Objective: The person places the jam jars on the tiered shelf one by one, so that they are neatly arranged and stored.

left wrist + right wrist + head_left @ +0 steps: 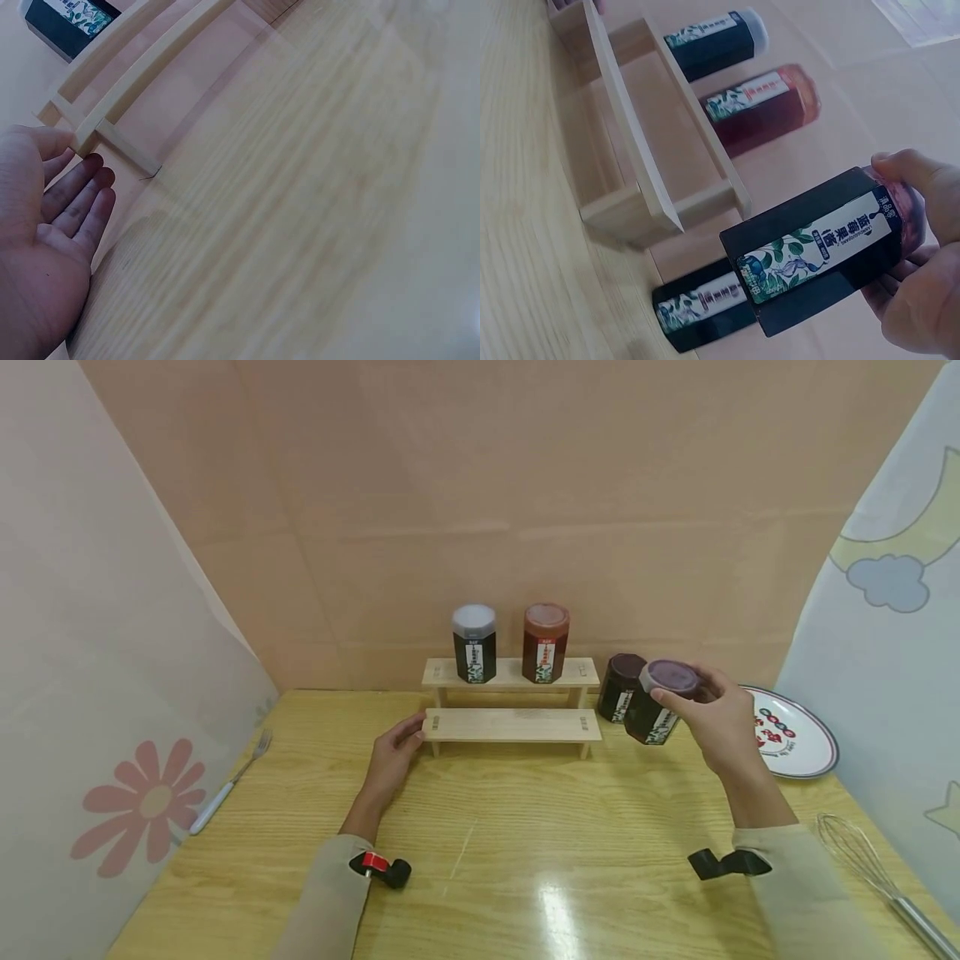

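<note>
My right hand [716,714] grips a dark jar with a purple lid [656,710] near its top, tilted above the table. In the right wrist view its white label [825,247] shows leaves and berries. Just behind it stands another dark jar [618,689]. A two-step wooden shelf [517,725] is at the centre of the table. My left hand [393,752] holds the left end of its lower step, the thumb at the corner and the other fingers bent below. On the upper step are a white-lidded jar [474,643] and a red-lidded jar [545,643].
An oval plate [817,747] with red print lies at the right behind my right hand. Nearer on that side is a wire whisk [877,872]. A fork [231,783] lies along the left edge. Cloth-like walls enclose the table's back and sides.
</note>
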The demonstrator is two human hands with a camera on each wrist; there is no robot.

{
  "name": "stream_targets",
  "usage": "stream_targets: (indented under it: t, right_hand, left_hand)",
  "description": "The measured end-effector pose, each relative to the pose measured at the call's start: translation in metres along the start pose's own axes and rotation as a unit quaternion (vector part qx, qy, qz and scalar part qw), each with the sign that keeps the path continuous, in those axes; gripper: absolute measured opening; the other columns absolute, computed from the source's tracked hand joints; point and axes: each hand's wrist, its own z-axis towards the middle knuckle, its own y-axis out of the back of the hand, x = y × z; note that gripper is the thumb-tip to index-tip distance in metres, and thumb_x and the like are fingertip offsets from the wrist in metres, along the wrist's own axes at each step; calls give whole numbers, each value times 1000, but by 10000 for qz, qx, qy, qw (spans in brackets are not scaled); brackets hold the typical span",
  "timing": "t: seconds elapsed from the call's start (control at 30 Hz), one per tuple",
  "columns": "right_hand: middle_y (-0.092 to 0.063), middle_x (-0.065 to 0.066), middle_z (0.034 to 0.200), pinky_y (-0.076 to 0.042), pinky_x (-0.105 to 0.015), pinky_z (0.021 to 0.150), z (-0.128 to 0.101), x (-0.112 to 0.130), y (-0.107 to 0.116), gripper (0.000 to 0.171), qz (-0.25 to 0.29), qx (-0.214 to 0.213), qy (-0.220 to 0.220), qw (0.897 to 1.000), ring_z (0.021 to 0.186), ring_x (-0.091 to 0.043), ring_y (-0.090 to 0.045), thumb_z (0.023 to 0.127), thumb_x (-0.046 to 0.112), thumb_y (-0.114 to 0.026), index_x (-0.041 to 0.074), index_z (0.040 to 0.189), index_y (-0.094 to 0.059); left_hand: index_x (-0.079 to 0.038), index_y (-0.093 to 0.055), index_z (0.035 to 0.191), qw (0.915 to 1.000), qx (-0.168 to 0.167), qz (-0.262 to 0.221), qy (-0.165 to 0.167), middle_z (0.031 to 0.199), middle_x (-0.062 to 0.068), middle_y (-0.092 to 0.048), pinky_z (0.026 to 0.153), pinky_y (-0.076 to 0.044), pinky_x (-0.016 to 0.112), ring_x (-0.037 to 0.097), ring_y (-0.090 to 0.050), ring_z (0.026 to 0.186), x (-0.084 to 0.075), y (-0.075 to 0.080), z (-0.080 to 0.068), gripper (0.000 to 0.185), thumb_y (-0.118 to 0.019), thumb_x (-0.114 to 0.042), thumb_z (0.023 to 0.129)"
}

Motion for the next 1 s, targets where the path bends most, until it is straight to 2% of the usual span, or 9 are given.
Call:
stream_targets:
  t: [0.17,0.3,0.4,0.47,0.57,0.67,0.73,0.87,1.0]
  right_hand:
    - [-64,16,122,-50,-3,88,-5,3,-19,75,-393,110,130,9991,114,9,-59,89,31,-84,7,151,-50]
    - [-61,-10,143,-49,-5,94,-7,7,-36,76,-286,218,149,9992,133,-13,-60,89,30,-83,7,153,-47]
    - [-56,-20,150,-49,-6,96,-10,12,-49,77,-174,278,221,9992,141,-26,-55,89,28,-84,5,153,-47]
    - [-57,-21,149,-49,-6,96,-11,14,-58,75,-84,306,307,9990,138,-24,-58,88,25,-84,5,151,-49]
    - [-62,-18,142,-50,-5,92,-14,14,-72,70,-4,281,462,9985,124,-9,-64,87,23,-85,5,147,-53]
    - [-63,-17,137,-49,-5,91,-16,14,-84,68,43,324,574,9978,116,1,-62,87,22,-86,5,145,-55]
    - [-63,-16,137,-50,-5,90,-18,14,-91,69,41,402,599,9974,117,-3,-62,87,23,-86,5,145,-54]
    - [-63,-16,138,-52,-7,90,-20,17,-104,73,49,575,565,9967,125,-21,-63,86,24,-87,5,147,-53]
    - [-64,-16,138,-53,-23,105,-21,19,-117,74,54,692,523,9962,131,-27,-61,84,24,-88,6,147,-54]
  left_hand:
    - [-16,-60,145,10000,10,-41,-4,149,9,-59,100,-48,11,23,-54,139,1,0,0,39,-60,-19,106]
    - [-16,-60,145,10000,14,-12,-20,149,10,-59,99,-48,10,23,-53,140,2,1,1,39,-60,-20,106]
    - [-16,-60,145,10000,-2,-8,-45,149,10,-60,98,-48,10,23,-54,139,2,0,1,39,-60,-19,106]
    - [-15,-60,145,10000,-8,-2,-60,148,11,-60,98,-48,11,23,-54,139,2,0,0,39,-60,-18,106]
    - [-16,-61,144,10000,-20,29,-78,148,11,-60,98,-49,11,23,-54,139,1,-1,-1,39,-60,-18,106]
    - [-16,-61,144,9999,-12,69,-87,148,10,-60,98,-49,11,23,-54,139,0,-1,-1,39,-60,-18,106]
    - [-16,-60,145,9999,-12,100,-101,149,10,-60,98,-48,11,23,-54,139,0,-1,-1,39,-60,-19,106]
    - [-16,-60,145,9999,-33,87,-116,149,10,-60,98,-47,10,23,-54,140,2,-1,-1,39,-60,-19,106]
    - [-15,-60,145,10000,-32,37,-72,149,11,-59,99,-48,10,24,-53,140,2,-1,0,39,-60,-20,106]
